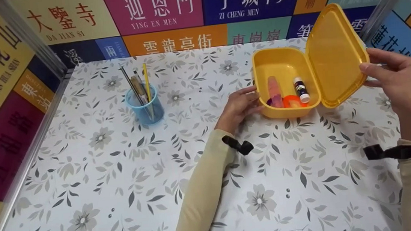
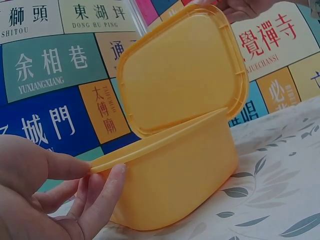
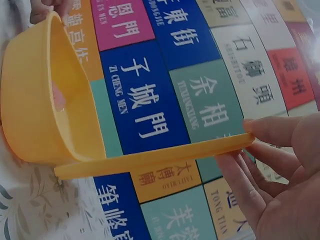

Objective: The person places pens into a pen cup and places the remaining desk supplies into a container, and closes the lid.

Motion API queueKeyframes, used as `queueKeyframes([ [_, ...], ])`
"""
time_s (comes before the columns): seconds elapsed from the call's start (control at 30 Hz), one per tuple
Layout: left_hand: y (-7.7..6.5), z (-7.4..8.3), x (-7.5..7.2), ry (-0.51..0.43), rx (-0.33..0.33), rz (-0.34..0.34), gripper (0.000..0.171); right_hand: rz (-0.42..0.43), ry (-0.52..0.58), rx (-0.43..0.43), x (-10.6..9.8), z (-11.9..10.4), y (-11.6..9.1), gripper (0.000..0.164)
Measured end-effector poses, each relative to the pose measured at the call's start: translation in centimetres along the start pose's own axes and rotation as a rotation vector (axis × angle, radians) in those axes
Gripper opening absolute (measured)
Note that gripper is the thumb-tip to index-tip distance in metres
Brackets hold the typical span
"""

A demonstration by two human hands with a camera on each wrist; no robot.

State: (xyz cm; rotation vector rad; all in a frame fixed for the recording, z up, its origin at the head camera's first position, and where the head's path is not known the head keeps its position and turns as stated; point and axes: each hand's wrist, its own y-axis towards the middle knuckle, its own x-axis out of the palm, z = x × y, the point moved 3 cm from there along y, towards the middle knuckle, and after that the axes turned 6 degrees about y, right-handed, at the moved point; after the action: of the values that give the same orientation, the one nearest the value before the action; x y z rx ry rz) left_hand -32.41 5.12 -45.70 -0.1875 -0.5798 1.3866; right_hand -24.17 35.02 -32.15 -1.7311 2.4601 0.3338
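Observation:
A yellow plastic box (image 1: 290, 113) stands on the table with its yellow lid (image 1: 337, 57) swung up on the right side. My left hand (image 1: 240, 106) grips the left rim of the box, thumb and fingers pinching the edge in the left wrist view. With my right hand (image 1: 403, 77) I pinch the lid's outer edge between thumb and fingers and hold it raised. Inside the box lie a white and dark glue stick (image 1: 301, 89), a long pinkish translucent piece (image 1: 274, 90) with purple at its lower end, and a bright orange rounded piece (image 1: 294, 101).
A light blue pen cup (image 1: 148, 111) with several pens and pencils stands at the left back of the table. Flower-patterned white covering (image 1: 121, 184) spreads over the table. Printed panels (image 1: 165, 6) wall in the back and both sides.

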Motion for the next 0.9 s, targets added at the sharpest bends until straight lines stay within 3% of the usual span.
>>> queueKeyframes([
  [0.23,0.1,-0.1,0.1,0.004,0.013,0.006,0.031,-0.062,-0.115,-0.063,3.0,-1.2,-0.8,0.043],
  [0.37,0.1,-0.1,0.1,-0.004,0.014,0.01,0.03,-0.069,-0.245,-0.088,4.7,-2.1,-1.2,0.044],
  [0.6,0.1,-0.1,0.1,0.0,0.008,0.02,0.026,-0.049,-0.444,-0.244,7.7,-3.4,-2.1,0.039],
  [0.7,0.1,-0.1,0.1,-0.011,0.015,0.009,0.028,-0.057,-0.474,-0.274,8.7,-3.4,-2.5,0.038],
  [0.9,0.0,-0.2,0.1,-0.032,0.03,-0.005,0.035,-0.08,-0.477,-0.245,9.7,-3.1,-2.8,0.039],
])
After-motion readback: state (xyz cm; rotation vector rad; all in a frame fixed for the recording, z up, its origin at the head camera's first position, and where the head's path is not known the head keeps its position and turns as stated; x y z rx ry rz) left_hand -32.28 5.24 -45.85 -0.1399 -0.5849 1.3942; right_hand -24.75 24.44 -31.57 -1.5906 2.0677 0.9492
